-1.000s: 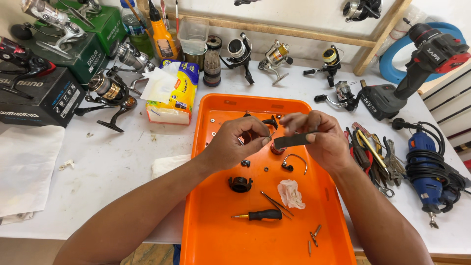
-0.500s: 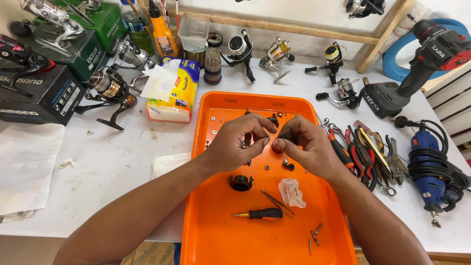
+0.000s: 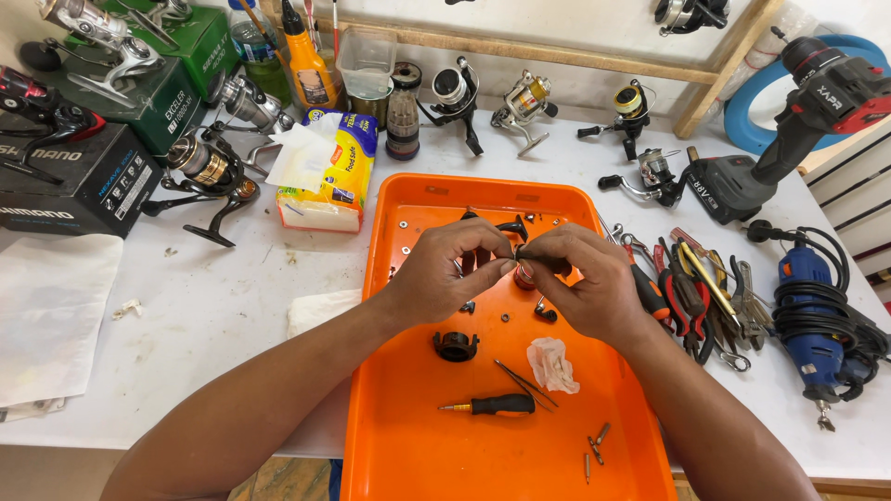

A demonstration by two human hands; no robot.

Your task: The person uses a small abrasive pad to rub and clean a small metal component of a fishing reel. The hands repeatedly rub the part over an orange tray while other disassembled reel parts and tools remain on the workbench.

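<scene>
Small black part mostly finger-hidden

Both hands fingertips together, pinching

We see a white work table filling most of the view, lit evenly (no hard shadows). At 12 o'clock a pale wall rises behind it, with a light wooden frame leaning across; one slat runs diagonally toward 1 o'clock. At 3 o'clock stands a white slatted panel. At 6 o'clock a strip of patterned floor shows under the table edge.
</scene>
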